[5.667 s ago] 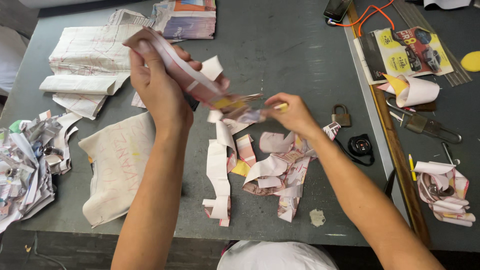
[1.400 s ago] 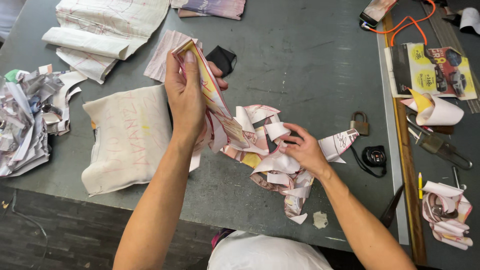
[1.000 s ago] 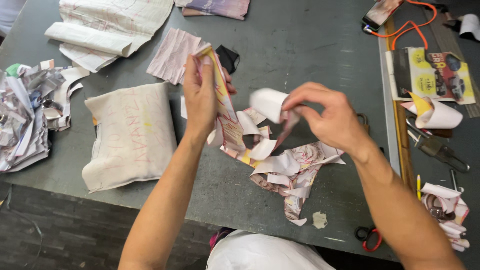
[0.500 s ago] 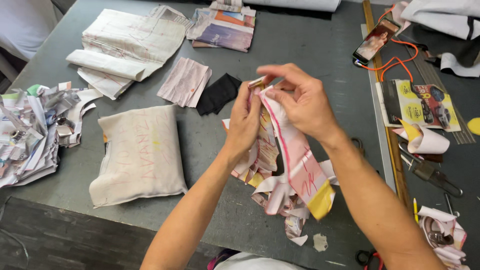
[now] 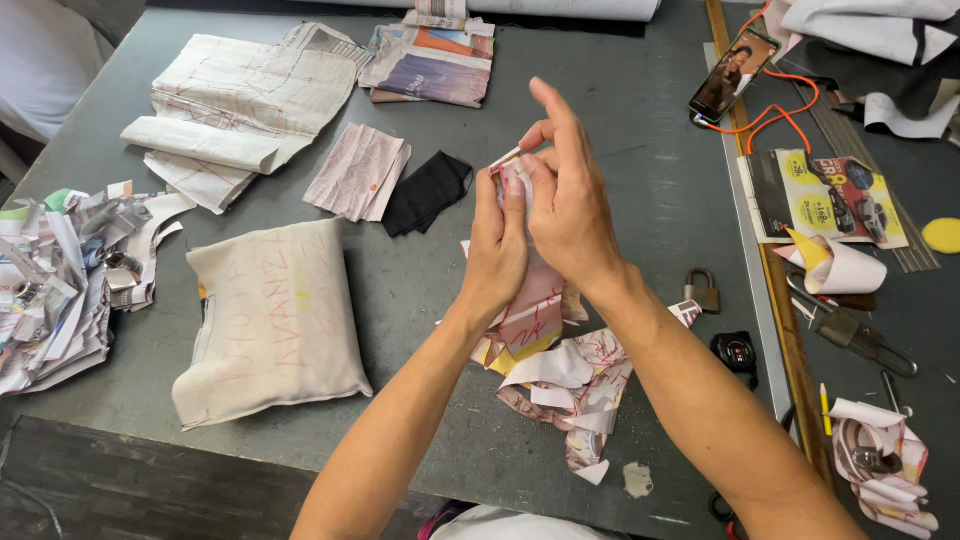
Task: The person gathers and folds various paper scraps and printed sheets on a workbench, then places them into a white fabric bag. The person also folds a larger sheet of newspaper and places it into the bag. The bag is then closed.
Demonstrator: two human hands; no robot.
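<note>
Both my hands are raised over the middle of the grey table (image 5: 620,130). My left hand (image 5: 500,245) grips the top of a bunch of long printed paper strips (image 5: 535,305) that hang down below it. My right hand (image 5: 570,200) presses against the same bunch from the right, thumb and fingers on its upper end, index finger pointing up. Under the hands lies a loose pile of cut paper scraps (image 5: 580,390), pink, white and yellow.
A cream fabric pouch (image 5: 270,320) lies left of the hands; a black cloth piece (image 5: 425,192) and a striped pink piece (image 5: 357,172) sit behind it. Crumpled paper (image 5: 60,270) heaps at the left edge. Right: padlock (image 5: 702,292), tape measure (image 5: 738,352), phone (image 5: 733,74), paper patterns (image 5: 240,100).
My left hand kept the strip bunch throughout. My right hand came up from the scrap pile with a strip and joined it to the bunch. The view has shifted nearer.
</note>
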